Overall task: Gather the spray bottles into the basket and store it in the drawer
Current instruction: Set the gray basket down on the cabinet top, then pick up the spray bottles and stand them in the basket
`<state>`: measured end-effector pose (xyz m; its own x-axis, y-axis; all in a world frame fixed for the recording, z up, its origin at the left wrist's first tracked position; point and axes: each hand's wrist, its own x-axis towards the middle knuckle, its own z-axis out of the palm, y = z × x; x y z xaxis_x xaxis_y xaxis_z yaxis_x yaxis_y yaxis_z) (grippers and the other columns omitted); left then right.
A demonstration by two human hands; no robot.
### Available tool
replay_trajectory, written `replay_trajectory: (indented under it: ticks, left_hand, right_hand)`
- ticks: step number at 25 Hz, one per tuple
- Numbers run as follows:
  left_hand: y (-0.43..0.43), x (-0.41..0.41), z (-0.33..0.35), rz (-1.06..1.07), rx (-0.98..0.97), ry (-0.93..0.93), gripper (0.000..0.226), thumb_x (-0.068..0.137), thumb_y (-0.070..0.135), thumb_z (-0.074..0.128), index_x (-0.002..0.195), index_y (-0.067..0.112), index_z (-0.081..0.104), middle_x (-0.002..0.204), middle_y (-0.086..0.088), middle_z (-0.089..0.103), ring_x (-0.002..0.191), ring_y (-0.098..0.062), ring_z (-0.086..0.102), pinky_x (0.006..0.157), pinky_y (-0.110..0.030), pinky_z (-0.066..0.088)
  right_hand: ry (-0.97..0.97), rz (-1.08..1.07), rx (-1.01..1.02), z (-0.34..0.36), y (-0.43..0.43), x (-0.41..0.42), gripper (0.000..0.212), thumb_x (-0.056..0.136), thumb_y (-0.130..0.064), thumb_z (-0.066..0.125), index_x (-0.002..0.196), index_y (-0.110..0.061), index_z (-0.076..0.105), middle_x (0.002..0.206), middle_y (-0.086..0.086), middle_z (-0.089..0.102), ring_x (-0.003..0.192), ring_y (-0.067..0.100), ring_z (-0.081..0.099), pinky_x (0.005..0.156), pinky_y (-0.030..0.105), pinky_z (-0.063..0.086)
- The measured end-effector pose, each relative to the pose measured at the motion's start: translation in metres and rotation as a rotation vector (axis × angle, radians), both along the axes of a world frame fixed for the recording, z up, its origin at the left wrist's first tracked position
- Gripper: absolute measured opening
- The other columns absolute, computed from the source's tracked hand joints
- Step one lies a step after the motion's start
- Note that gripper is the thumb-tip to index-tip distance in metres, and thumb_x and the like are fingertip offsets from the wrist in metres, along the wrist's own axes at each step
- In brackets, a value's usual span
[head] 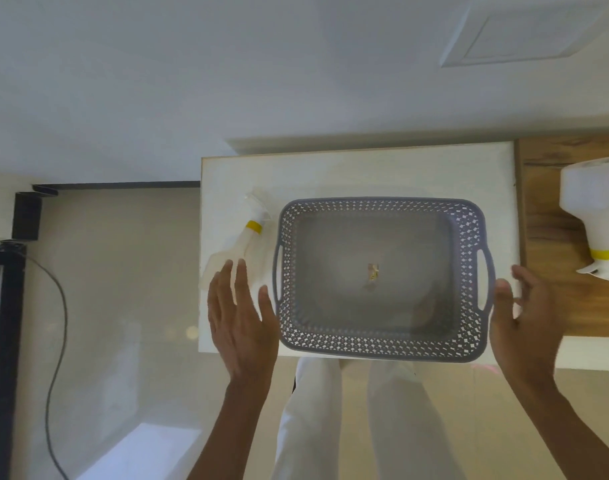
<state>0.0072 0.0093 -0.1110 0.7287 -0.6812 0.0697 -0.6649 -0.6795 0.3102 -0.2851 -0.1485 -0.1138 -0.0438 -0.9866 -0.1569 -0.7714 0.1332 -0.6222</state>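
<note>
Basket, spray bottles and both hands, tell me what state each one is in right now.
Basket: upright on the white surface, no bottles inside, only a small scrap.
Clear spray bottle: lying on its side left of the basket.
White spray bottle: on the wooden top, outside the basket.
Left hand: open, holding nothing.
Right hand: open, holding nothing.

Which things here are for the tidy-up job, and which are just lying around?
For the job:
- grey basket, nearly empty
- clear spray bottle, lying left of the basket
- white spray bottle, on the wooden surface at right
- left hand and right hand, open beside the basket

Just lying about:
- small scrap inside the basket
- black cable on the floor
</note>
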Motion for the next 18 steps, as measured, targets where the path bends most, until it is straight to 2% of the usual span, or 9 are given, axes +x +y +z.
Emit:
replay_trajectory:
  ticks: [2,4,6,8,10,12,13,16,18]
  left_hand:
    - [0.003,0.005,-0.005,0.035,0.220,0.036,0.058,0.099,0.028,0.048,0.150,0.005,0.033,0.156,-0.018,0.034,0.145,-0.038,0.031,0.118,-0.049,0.030]
    - [0.004,0.014,-0.011,0.086,0.312,0.103,0.068,0.099,0.031,0.050,0.154,0.005,0.021,0.161,-0.019,0.024,0.148,-0.040,0.022,0.117,-0.053,0.028]
    - [0.004,0.028,-0.018,0.104,0.314,0.102,0.073,0.096,0.033,0.054,0.154,0.004,0.020,0.158,-0.020,0.026,0.146,-0.041,0.024,0.115,-0.054,0.032]
    - [0.006,0.045,-0.024,0.116,0.300,0.091,0.079,0.092,0.036,0.062,0.152,0.002,0.022,0.153,-0.023,0.032,0.141,-0.043,0.030,0.109,-0.057,0.039]
    - [0.008,0.062,-0.029,0.121,0.292,0.124,0.086,0.086,0.038,0.069,0.150,0.001,0.024,0.148,-0.023,0.036,0.135,-0.043,0.038,0.103,-0.058,0.045]
    - [0.008,0.078,-0.032,0.120,0.279,0.188,0.090,0.082,0.039,0.074,0.149,0.002,0.025,0.146,-0.022,0.039,0.127,-0.043,0.046,0.098,-0.057,0.049]
    - [0.008,0.084,-0.032,0.116,0.259,0.213,0.090,0.080,0.038,0.077,0.147,0.002,0.028,0.143,-0.021,0.041,0.123,-0.043,0.049,0.096,-0.056,0.051]
    - [0.006,0.090,-0.023,0.146,0.154,0.266,0.087,0.076,0.033,0.082,0.143,0.003,0.034,0.138,-0.019,0.046,0.119,-0.040,0.053,0.093,-0.053,0.051]
    - [0.001,0.080,-0.010,0.234,0.024,0.317,0.085,0.076,0.034,0.081,0.143,0.006,0.036,0.137,-0.017,0.049,0.120,-0.038,0.053,0.095,-0.048,0.049]
  right_hand:
    - [0.069,0.064,-0.085,0.009,0.004,0.003,0.043,0.098,-0.033,0.046,0.127,-0.002,0.055,0.125,0.022,0.059,0.117,0.035,0.049,0.096,0.038,0.037]
    - [0.095,0.104,-0.148,0.016,0.008,0.009,0.043,0.097,-0.032,0.047,0.125,-0.001,0.056,0.122,0.023,0.059,0.117,0.035,0.046,0.101,0.040,0.033]
    - [0.094,0.126,-0.167,0.021,0.009,0.017,0.042,0.097,-0.032,0.048,0.125,-0.002,0.056,0.123,0.023,0.058,0.118,0.034,0.045,0.103,0.045,0.033]
    - [0.080,0.146,-0.157,0.024,0.010,0.026,0.042,0.097,-0.033,0.048,0.126,-0.003,0.056,0.124,0.021,0.058,0.118,0.034,0.046,0.100,0.053,0.041]
    - [0.044,0.168,-0.153,0.027,0.011,0.035,0.042,0.097,-0.032,0.049,0.127,-0.003,0.056,0.125,0.021,0.058,0.118,0.034,0.048,0.099,0.047,0.044]
    - [0.012,0.188,-0.159,0.032,0.013,0.046,0.041,0.097,-0.030,0.050,0.126,-0.002,0.057,0.126,0.021,0.058,0.119,0.035,0.048,0.102,0.032,0.038]
    - [-0.009,0.194,-0.156,0.034,0.014,0.053,0.040,0.096,-0.029,0.051,0.126,-0.002,0.057,0.126,0.021,0.057,0.120,0.036,0.048,0.102,0.028,0.036]
    - [-0.109,0.202,-0.121,0.046,0.019,0.083,0.037,0.095,-0.027,0.054,0.125,-0.006,0.057,0.125,0.013,0.057,0.120,0.026,0.048,0.100,0.030,0.038]
    - [-0.228,0.209,-0.078,0.056,0.023,0.109,0.033,0.095,-0.027,0.055,0.124,-0.011,0.059,0.121,0.003,0.059,0.114,0.018,0.053,0.096,0.031,0.044]
